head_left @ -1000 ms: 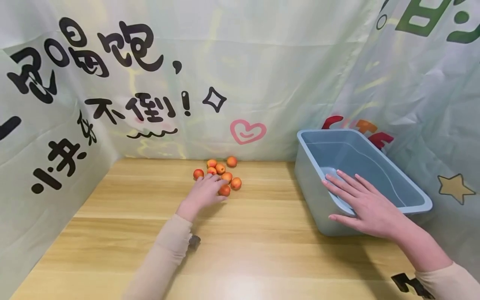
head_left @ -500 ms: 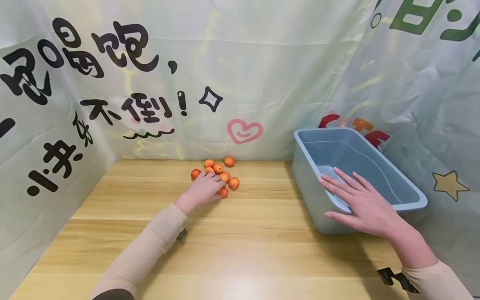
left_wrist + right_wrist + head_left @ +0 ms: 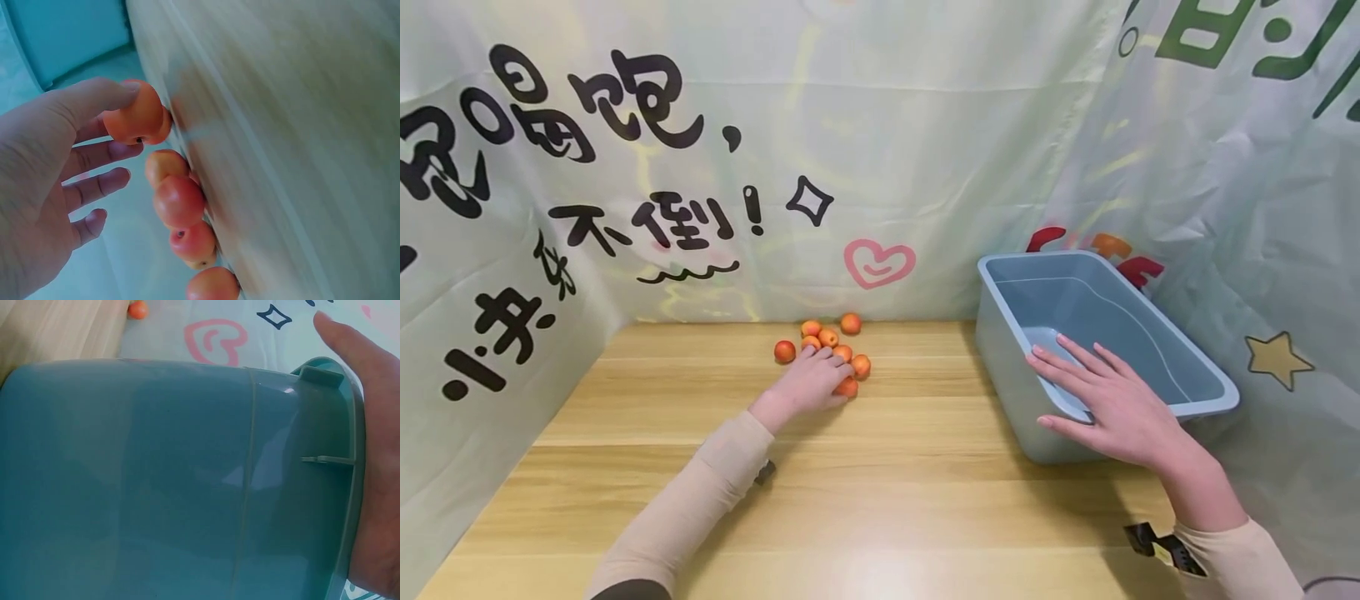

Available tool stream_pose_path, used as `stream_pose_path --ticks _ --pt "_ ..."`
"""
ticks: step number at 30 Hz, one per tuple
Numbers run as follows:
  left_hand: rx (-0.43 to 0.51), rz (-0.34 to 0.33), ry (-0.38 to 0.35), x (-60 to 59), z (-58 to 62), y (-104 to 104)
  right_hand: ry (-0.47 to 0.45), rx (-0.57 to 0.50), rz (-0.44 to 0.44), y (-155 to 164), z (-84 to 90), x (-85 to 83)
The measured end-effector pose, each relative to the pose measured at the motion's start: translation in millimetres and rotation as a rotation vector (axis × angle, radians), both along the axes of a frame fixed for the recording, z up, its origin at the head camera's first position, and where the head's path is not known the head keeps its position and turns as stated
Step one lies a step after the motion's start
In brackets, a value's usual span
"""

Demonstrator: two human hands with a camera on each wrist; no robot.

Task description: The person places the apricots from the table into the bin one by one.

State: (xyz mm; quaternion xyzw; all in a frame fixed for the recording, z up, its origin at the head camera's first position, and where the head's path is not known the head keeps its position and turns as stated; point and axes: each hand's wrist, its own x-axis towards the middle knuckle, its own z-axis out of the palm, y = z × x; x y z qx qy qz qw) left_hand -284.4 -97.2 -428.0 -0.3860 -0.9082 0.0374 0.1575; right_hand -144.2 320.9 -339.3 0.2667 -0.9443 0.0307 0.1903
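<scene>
and here's the orange fruit, pinched by your left hand, thumb laid over it and fingers behind! it's at the near edge of the little cluster, and whether it touches the wood you can't tell from here. right behind it in the left wrist view sits another fruit, partly hidden. the other fruits, all orange to red, bunch just beyond your fingers, with a redder one a bit apart on your left and another at the back, close to the cloth.

over to your right hand: no grasp there, fingers straight and spread across the rim of the blue tub, thumb outside. the tub stands well apart from the fruit, on the right of the wooden table. beige sleeves cover both your forearms. behind it all hangs the pale printed cloth, showing black characters, a pink heart and a yellow star.
</scene>
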Motion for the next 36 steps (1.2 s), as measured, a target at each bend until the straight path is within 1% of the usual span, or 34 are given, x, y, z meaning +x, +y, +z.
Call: stream_pose_path --ticks 8,12,16,19,28,30,34,36 --pt "0.096 -0.028 -0.001 10.4 11.1 6.8 -0.038 -0.003 -0.024 -1.0 2.2 1.7" --pt "0.138 -0.035 -0.019 13.7 19.3 11.8 -0.058 0.006 -0.029 -2.3 4.5 2.1" --pt "0.193 -0.052 -0.035 14.2 29.5 19.0 -0.099 -0.002 -0.049 -6.1 5.8 3.3" --pt "0.235 -0.057 -0.034 12.5 39.3 27.5 -0.132 -0.025 -0.063 -9.6 7.0 3.4" --pt "0.314 -0.001 -0.043 2.4 68.8 62.3 -0.239 -0.097 -0.071 -12.3 11.0 0.9" --pt "0.348 -0.005 -0.034 -0.8 75.4 69.8 -0.250 -0.103 -0.072 -12.6 11.3 0.0" --pt "0.417 -0.043 -0.017 -7.3 90.1 87.0 -0.247 -0.104 -0.073 -12.6 11.7 -0.7" --pt "0.433 -0.062 -0.015 -10.0 97.7 98.1 -0.245 -0.102 -0.075 -12.6 11.4 -0.3"
